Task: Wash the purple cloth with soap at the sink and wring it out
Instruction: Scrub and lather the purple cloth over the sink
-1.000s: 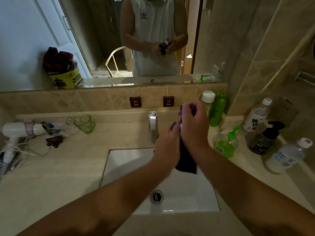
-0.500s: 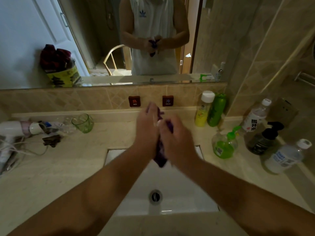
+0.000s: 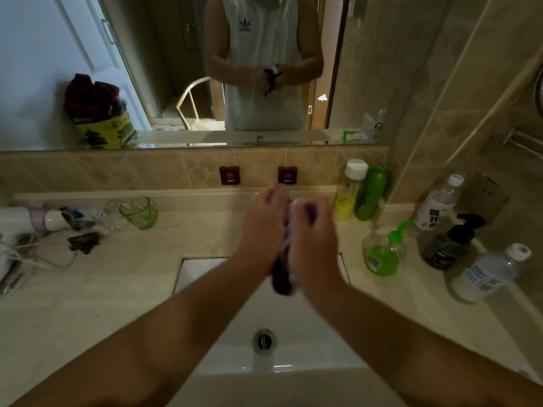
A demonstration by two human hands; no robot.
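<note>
Head view: purple cloth [image 3: 282, 274] is held bunched between both hands above the sink [image 3: 202, 268], its lower end hanging free over the basin. Left hand [image 3: 261, 227] is closed on the cloth from the left, right hand [image 3: 313, 233] closed on it from the right, palms pressed together with cloth between. Hands are motion-blurred, so exact finger placement cannot be told.

Progress, judged: a rubbing or scrubbing step seems in hand. A whitish patch is seen between the hands, possibly lather, not certain. No running water is seen; the tap is hidden behind the hands. Basin looks free of standing water, drain [image 3: 264, 342] open. Rinsing and wringing are likely left to do; no tight twist is shown in the cloth yet.

Surface: beige stone counter [image 3: 117, 289] around a white inset basin. On the right, a green pump bottle [image 3: 383, 254] stands just beside the basin edge, a dark pump bottle [image 3: 449, 245] and two clear water bottles further right, a yellow bottle [image 3: 349, 192] and a green bottle [image 3: 370, 192] at the back wall. On the left, a green glass [image 3: 140, 212], a hair dryer [image 3: 26, 220] with cord, small clutter.

Room: tiled bathroom, dim. Hot and cold labels are set on the backsplash. Mirror [image 3: 147, 69] above shows the person with the cloth, a door and a chair.
</note>
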